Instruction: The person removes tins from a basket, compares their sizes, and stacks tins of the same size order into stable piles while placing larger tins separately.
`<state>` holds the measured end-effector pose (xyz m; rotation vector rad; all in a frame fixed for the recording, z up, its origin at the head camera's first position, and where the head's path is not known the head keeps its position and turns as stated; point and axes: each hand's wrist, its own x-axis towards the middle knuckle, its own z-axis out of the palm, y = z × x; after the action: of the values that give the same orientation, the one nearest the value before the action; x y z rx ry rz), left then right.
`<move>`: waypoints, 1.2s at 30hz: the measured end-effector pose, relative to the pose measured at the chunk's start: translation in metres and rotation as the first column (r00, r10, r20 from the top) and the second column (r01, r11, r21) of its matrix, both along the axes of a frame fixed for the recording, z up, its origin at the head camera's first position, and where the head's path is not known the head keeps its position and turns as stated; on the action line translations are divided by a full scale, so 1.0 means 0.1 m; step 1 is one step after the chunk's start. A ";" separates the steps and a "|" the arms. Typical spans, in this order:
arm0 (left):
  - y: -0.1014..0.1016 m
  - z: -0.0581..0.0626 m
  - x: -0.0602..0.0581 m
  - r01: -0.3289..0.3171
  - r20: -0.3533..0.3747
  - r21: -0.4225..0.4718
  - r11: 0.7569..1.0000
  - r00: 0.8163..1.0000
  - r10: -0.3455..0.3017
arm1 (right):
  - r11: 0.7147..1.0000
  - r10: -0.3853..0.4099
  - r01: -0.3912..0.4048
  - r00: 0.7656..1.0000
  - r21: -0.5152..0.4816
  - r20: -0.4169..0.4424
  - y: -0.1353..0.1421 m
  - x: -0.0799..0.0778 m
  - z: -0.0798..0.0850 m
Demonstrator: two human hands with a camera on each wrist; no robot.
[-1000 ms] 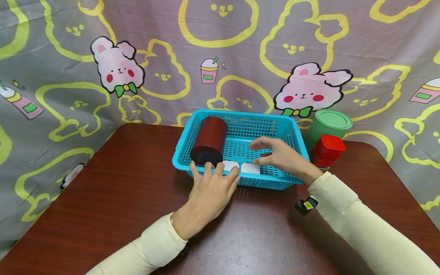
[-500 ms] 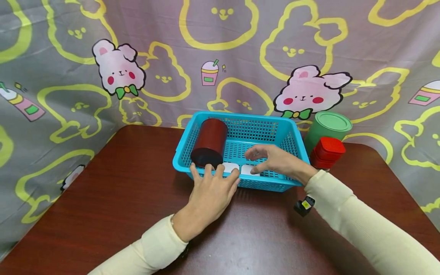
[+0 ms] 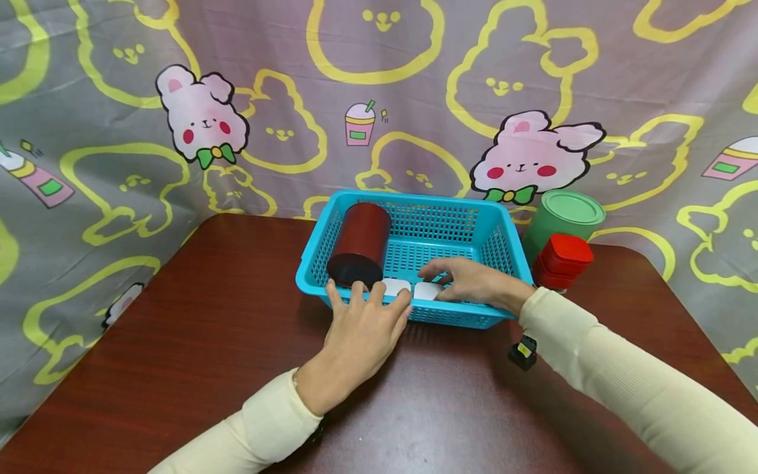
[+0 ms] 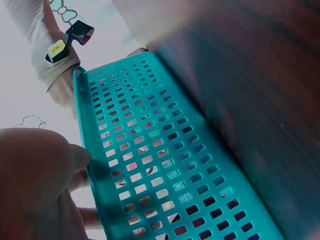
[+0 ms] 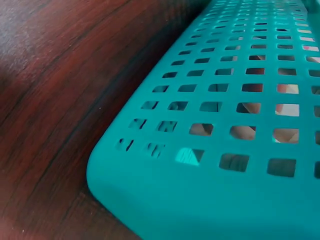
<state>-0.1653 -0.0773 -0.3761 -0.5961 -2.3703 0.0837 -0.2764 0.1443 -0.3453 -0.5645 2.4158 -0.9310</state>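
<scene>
In the head view, a blue plastic basket (image 3: 503, 224) stands on the table, with a dark red cylindrical canister (image 3: 362, 234) lying on its side at the left end. Two white round-cornered objects, the left one (image 3: 395, 287) and the right one (image 3: 426, 290), sit side by side along the inside of the front wall; their lower parts are hidden. My left hand (image 3: 358, 336) grips the front rim, fingers hooked over it and thumb outside. Reaching into the basket, my right hand (image 3: 474, 283) has thumb and fingers curled about the right white object. Only glimpses show through the basket holes in the right wrist view.
Just right of the basket stand a green lidded canister (image 3: 562, 217) and, before it, a red lidded container (image 3: 562, 260). The brown table (image 3: 177, 329) extends to the left and in front. A patterned curtain (image 3: 414, 99) hangs behind.
My right hand has lowered and shifted left inside the basket, its thumb and fingers coming in around the right white object, which now looks slightly shifted. My left hand stays on the rim.
</scene>
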 end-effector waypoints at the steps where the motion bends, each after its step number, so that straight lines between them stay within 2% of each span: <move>1: 0.00 0.00 0.00 0.002 0.004 0.001 1.000 1.000 -0.002 | 1.000 0.000 0.000 1.000 0.009 -0.001 0.00 0.00 -0.01; 9: -0.01 0.00 0.00 -0.006 -0.002 -0.002 1.000 1.000 0.006 | 0.999 0.013 -0.014 1.000 0.044 0.006 -0.02 0.00 -0.01; 17: 0.00 0.00 0.00 0.013 -0.005 0.015 1.000 1.000 -0.013 | 0.997 0.049 -0.048 0.999 0.064 -0.006 -0.03 -0.02 -0.03; 27: 0.00 -0.01 0.00 0.019 -0.012 0.016 1.000 1.000 -0.019 | 0.997 0.003 -0.005 1.000 0.078 0.018 -0.03 -0.02 -0.04; 36: 0.00 0.01 0.01 0.021 0.007 0.022 1.000 1.000 -0.021 | 0.996 -0.004 0.007 0.999 0.092 -0.040 -0.01 -0.01 -0.03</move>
<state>-0.1648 -0.0771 -0.3755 -0.6121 -2.3680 0.0468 -0.2772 0.1433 -0.3480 -0.5473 2.4823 -0.8124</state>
